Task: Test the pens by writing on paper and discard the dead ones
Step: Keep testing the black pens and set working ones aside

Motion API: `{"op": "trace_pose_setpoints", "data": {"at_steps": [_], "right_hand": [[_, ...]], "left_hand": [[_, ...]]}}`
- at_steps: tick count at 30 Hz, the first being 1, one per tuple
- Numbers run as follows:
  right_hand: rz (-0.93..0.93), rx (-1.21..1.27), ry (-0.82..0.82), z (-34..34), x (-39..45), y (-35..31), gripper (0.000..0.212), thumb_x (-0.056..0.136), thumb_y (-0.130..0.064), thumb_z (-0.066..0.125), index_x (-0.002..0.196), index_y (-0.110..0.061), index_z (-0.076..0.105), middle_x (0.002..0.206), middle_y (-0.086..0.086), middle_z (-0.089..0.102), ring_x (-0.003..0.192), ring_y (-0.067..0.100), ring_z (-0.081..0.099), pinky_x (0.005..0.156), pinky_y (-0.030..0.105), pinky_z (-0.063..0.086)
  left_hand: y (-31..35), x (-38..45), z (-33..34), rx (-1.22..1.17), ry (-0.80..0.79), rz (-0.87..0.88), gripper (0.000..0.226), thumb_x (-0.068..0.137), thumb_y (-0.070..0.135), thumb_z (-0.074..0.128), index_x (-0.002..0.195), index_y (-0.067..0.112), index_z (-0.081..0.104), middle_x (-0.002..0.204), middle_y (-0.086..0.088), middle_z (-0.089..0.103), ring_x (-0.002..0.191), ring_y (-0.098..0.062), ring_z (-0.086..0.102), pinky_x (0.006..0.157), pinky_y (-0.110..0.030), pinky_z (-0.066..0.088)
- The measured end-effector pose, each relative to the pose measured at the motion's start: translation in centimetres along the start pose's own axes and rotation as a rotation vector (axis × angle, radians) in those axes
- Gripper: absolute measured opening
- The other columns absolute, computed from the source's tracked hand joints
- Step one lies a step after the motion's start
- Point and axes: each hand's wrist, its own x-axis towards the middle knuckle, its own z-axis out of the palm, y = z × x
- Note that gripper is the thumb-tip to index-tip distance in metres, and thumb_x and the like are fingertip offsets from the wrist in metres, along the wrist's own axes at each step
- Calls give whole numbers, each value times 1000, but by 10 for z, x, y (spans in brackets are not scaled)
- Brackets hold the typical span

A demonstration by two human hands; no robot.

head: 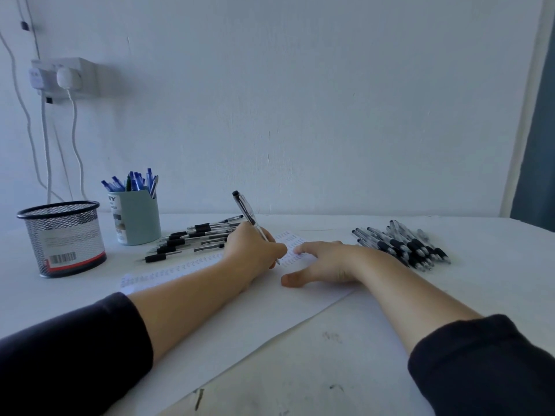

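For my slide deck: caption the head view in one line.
Left hand writes with a pen on paper that the flat right hand steadies, pen piles either side.

A plain white wall stood behind the white bench. A socket box with hanging cables sat far left. Light was dim, bluish.
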Motion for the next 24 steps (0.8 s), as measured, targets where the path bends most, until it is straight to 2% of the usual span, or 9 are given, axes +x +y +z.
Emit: {"op": "trace_pose_setpoints", "data": {"at_steps": [4,11,17,24], "right_hand": [[-1,7,-4,1,3,1,98,53,-83,62,140,-54,26,155,1,22,140,26,25,113,45,24],[-3,-8,1,1,3,1,95,58,-81,62,141,-52,26,155,3,22,142,25,23,114,46,21],[-6,-14,6,1,4,1,95,58,-81,62,142,-52,26,155,3,23,141,25,24,114,46,22],[-8,-11,5,1,4,2,94,59,-81,62,141,-52,26,155,3,23,142,25,23,114,46,20]], "left_hand": [[-1,0,1,8,-7,18,12,70,8,63,58,10,62,50,-1,61,48,-12,48,50,-19,37],[1,0,1,44,-5,33,11,71,9,65,61,10,62,53,-4,61,52,-15,51,53,-21,40],[0,-1,2,15,6,30,9,70,9,64,61,10,64,51,-1,61,49,-11,49,49,-19,37],[-1,0,2,24,11,39,8,71,9,66,63,10,62,55,-3,62,53,-14,53,55,-22,43]]}}
